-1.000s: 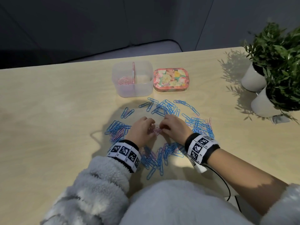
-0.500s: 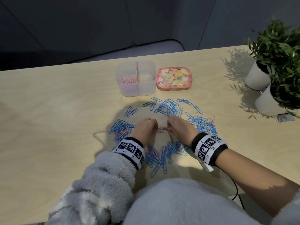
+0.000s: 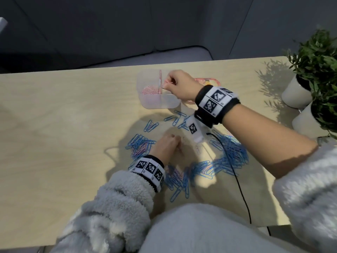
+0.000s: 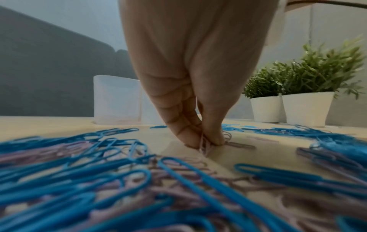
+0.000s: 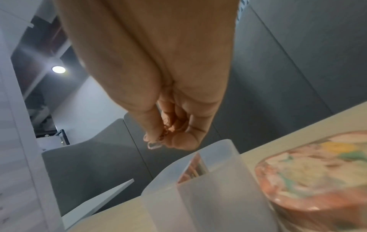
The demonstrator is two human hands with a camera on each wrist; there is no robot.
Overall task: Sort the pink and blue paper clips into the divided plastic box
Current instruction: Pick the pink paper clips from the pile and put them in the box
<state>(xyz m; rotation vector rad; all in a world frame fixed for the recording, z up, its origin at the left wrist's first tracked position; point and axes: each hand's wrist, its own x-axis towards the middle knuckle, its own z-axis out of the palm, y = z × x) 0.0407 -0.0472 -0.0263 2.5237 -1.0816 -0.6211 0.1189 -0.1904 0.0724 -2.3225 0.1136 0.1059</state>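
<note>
A small bunch of pink wire paper clips [image 3: 168,83] is pinched between the thumb and the curled fingers of the right hand [image 3: 179,86], which is held above the translucent plastic box with a middle divider [image 3: 156,105]. In the head view the fingertips are seen close to the divider, near the compartment on their far side where a heap of pink clips [image 3: 150,91] is already collected. The compartment directly under the palm appears empty, though this is not fully clear through the cloudy wall.

The left hand [image 3: 166,146] is kept low on the pale wooden table [image 3: 63,125], and a few pink clips [image 4: 205,147] are pinched there between its thumb and fingertips, among the scattered blue paper clips [image 3: 229,154] that lie on both sides of it and behind the wrist.

The step in hand is judged to be the release of the pink bunch. For a good result, the fingertips should be carried fully past the divider before the pinch is loosened, because the clips now hang almost over it and some could fall into the wrong half. The hand should be lowered near to the rim, so that no clip bounces out. The fingers should be opened wide, since such clips are easily hooked together and one could be left hanging on a finger.
</note>
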